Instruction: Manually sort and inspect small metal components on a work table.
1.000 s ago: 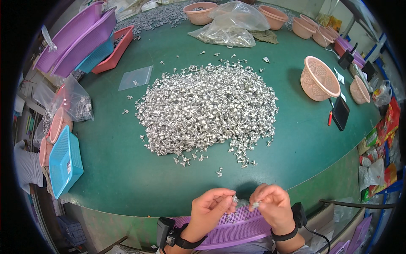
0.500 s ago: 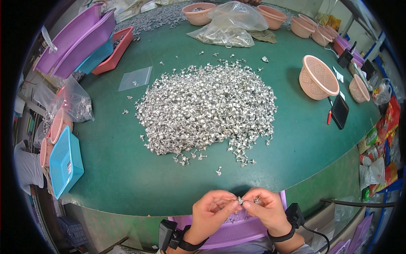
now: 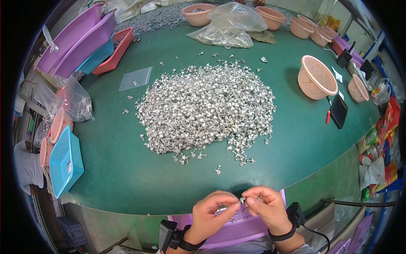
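Observation:
Over the near table edge, my left hand (image 3: 215, 213) and my right hand (image 3: 267, 211) meet with bent fingers. Between their fingertips is a small silvery metal fitting (image 3: 242, 200), pinched from both sides. A bit of metal also shows at my right fingers, partly hidden. Beneath the hands sits a purple mesh basket (image 3: 237, 241) with a few small metal pieces inside. Ahead, a broad heap of similar small stemmed metal fittings (image 3: 203, 108) covers the middle of the green table (image 3: 114, 178). One loose fitting (image 3: 218, 169) lies between the heap and my hands.
At the right stand a pink woven basket (image 3: 317, 78), a black flat device (image 3: 339, 112) and a red-handled tool (image 3: 327, 116). A blue basket (image 3: 67, 165) and stacked purple baskets (image 3: 76, 38) line the left. A clear plastic bag (image 3: 232, 25) lies at the back.
My right fingers have lifted slightly and shifted around the fitting, which stays between both hands. Another person's hands show more at the far edge.

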Tool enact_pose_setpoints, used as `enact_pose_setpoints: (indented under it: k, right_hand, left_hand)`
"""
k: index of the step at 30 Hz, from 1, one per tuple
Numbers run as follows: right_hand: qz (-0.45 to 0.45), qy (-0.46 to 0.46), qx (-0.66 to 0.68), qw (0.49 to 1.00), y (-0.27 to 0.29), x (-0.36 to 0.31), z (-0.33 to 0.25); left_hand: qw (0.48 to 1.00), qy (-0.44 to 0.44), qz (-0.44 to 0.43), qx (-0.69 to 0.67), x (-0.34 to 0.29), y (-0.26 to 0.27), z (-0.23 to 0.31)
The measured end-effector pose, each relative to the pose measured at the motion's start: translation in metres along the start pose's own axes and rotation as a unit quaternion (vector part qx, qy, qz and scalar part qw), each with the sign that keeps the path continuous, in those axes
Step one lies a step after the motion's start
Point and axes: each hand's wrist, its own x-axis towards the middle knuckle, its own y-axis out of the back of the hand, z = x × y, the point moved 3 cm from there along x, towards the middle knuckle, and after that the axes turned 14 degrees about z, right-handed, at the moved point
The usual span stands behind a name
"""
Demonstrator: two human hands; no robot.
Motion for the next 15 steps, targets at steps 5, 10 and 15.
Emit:
enact_pose_setpoints:
  k: [5,10,15]
  right_hand:
    - [-0.008,0.003,0.013,1.0,0.0007,0.0023,0.0057]
    - [-0.019,0.004,0.036,0.999,0.0001,0.0051,0.0071]
    - [-0.038,-0.066,0.076,0.994,-0.0004,0.006,0.0083]
  left_hand:
    - [0.996,-0.048,-0.01,0.071,-0.0007,0.0004,0.0012]
    - [0.99,-0.085,-0.022,0.109,-0.0007,0.0001,0.0006]
    - [0.977,-0.128,-0.025,0.166,0.0001,-0.0028,0.0049]
